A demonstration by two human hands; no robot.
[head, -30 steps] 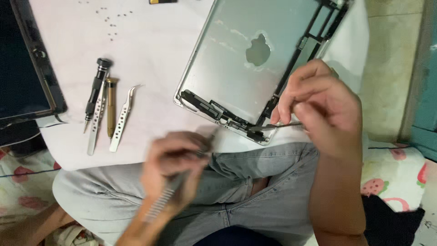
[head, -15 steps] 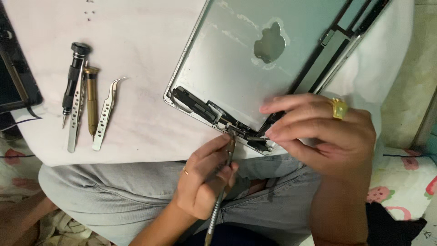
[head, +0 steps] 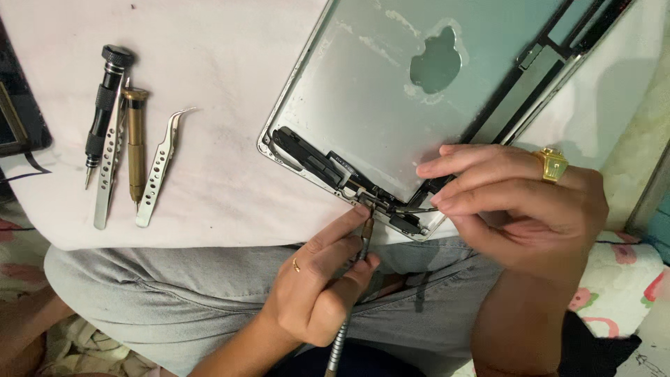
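A silver tablet back shell [head: 391, 105] lies open-side up on a white work surface [head: 209, 63] across the person's lap, tilted so that one corner points toward the body. Along its lower edge runs a strip of black components and cabling [head: 328, 167]. In the middle of the bare metal panel is a dark cut-out [head: 436, 63].

The left hand [head: 317, 286] comes up from below, its fingers pinched narrowly around a slim metal screwdriver [head: 352, 286], whose tip meets the shell's lower edge among the black parts. A thin ring sits on one finger of this hand.

The right hand [head: 516, 209] rests at the shell's lower right corner, its fingers stretched out close together and lying on the edge beside the tool tip, pressing down rather than gripping anything. It wears a gold ring [head: 551, 164].

Well apart on the left of the white surface lie spare tools side by side: a black-handled screwdriver [head: 105, 105], a brass-coloured screwdriver [head: 135, 139], and two silver tweezers [head: 159, 167]. A dark panel [head: 17, 105] shows at the far left edge. Grey trousers [head: 160, 300] cover the lap below.
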